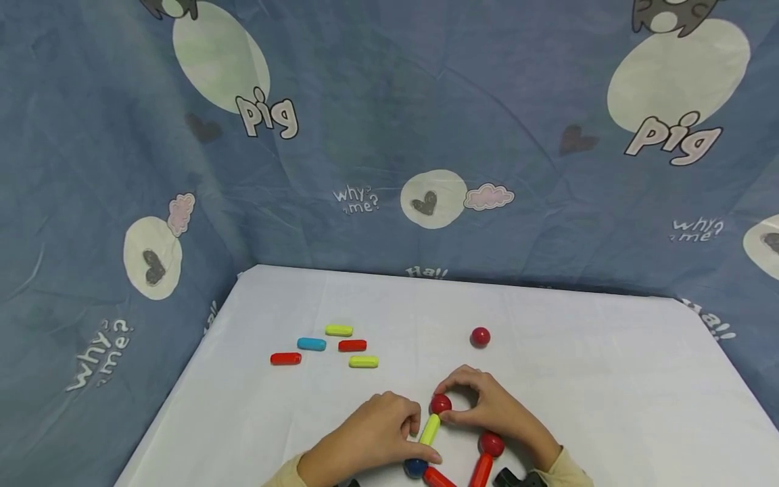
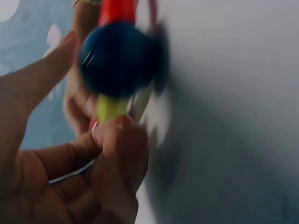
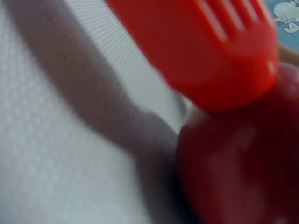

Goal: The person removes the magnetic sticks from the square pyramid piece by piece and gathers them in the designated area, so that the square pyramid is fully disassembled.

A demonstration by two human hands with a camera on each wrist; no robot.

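My right hand [image 1: 489, 406] pinches a red ball [image 1: 441, 404] between thumb and fingers, against the upper end of a yellow-green toy rod [image 1: 430, 430]. Curled fingers of my left hand [image 1: 380, 429] are at that rod. In the left wrist view its thumb stands off from the blue ball [image 2: 119, 58] at the rod's lower end. A red rod [image 1: 437, 477] runs from the blue ball toward the near side. Below my right hand, another red ball [image 1: 491, 444] joins a second red rod [image 1: 481, 471]; both fill much of the right wrist view.
On the white table [image 1: 578, 365], a loose red ball [image 1: 480, 337] lies beyond my right hand. Several loose red, blue and yellow-green rods, one of them a blue rod [image 1: 312, 344], lie at the back left. A patterned blue cloth [image 1: 377, 135] hangs behind.
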